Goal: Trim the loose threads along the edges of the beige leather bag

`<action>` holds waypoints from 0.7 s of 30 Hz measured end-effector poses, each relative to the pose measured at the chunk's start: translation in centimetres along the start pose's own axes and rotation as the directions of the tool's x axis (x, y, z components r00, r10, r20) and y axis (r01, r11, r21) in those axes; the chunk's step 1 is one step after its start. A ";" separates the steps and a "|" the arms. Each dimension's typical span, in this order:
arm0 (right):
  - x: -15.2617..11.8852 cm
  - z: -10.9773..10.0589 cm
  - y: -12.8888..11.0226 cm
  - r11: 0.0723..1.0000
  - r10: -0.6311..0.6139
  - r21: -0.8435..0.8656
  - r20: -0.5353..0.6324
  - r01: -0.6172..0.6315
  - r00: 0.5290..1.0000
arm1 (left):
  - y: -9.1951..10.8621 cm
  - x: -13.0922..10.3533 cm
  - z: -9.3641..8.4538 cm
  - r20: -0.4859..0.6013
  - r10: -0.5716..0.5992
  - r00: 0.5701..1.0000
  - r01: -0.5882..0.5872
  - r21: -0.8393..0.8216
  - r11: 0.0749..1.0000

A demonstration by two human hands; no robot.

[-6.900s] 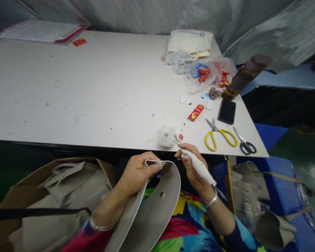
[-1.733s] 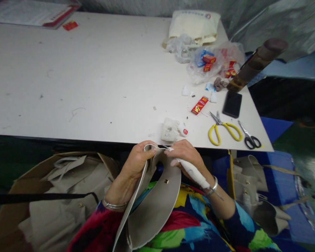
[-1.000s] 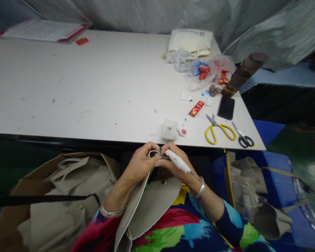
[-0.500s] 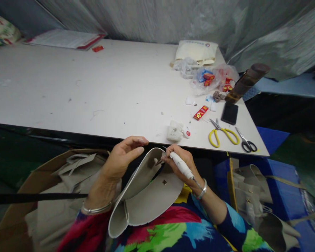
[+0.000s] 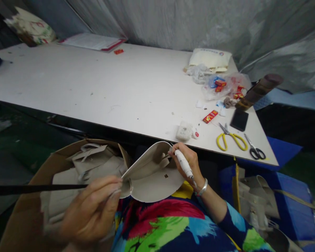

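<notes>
A beige, leather-like bag piece [image 5: 153,187] stands curved open above my lap, with a small metal fitting on its inner face. My right hand [image 5: 187,159] is closed at its upper right edge. In that hand is a white-wrapped hand tool [image 5: 183,162] with a thin metal rod at its lower end; the other end is hidden by fingers. My left hand [image 5: 94,206], blurred, is at the piece's left end with thumb and fingertips pressed together. Whether those fingertips grip the edge or something thin cannot be made out.
On the white table [image 5: 107,84] lie yellow-handled scissors [image 5: 231,136], black scissors [image 5: 254,148], a phone [image 5: 239,119], a red packet [image 5: 210,116] and a white lump [image 5: 184,131]. A cardboard box [image 5: 23,210] of beige pieces stands left; a blue bin [image 5: 294,196] stands right.
My left hand has moved down and left from the piece's upper edge, its fingers now pinched. The piece's left end has risen. My right hand keeps the tool; the view has shifted left.
</notes>
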State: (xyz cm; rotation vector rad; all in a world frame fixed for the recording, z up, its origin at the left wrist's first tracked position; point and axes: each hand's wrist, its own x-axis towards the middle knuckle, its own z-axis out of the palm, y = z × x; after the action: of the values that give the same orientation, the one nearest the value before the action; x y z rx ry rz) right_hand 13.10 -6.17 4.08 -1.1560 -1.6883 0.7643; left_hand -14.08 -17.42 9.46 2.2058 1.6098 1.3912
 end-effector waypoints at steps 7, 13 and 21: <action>-0.5 -0.3 0.2 0.997 -0.006 -0.078 -0.027 0.004 1.000 | 0.5 -3.4 1.4 0.112 0.117 0.987 -0.108 -0.088 0.990; -1.2 0.2 0.2 0.991 -0.031 -0.130 -0.073 0.022 0.997 | -0.7 -4.4 3.4 0.336 -0.255 0.907 0.274 -0.010 0.962; -1.7 1.1 0.0 1.000 0.004 -0.022 -0.015 -0.004 1.000 | -2.1 -4.8 5.7 0.346 -0.641 0.685 0.600 0.231 0.766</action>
State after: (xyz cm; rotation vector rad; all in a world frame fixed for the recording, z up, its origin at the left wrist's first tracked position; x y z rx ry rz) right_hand 12.34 -7.73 3.11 -1.1774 -1.6863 0.7399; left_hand -11.81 -17.86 2.12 1.5624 1.9994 0.6166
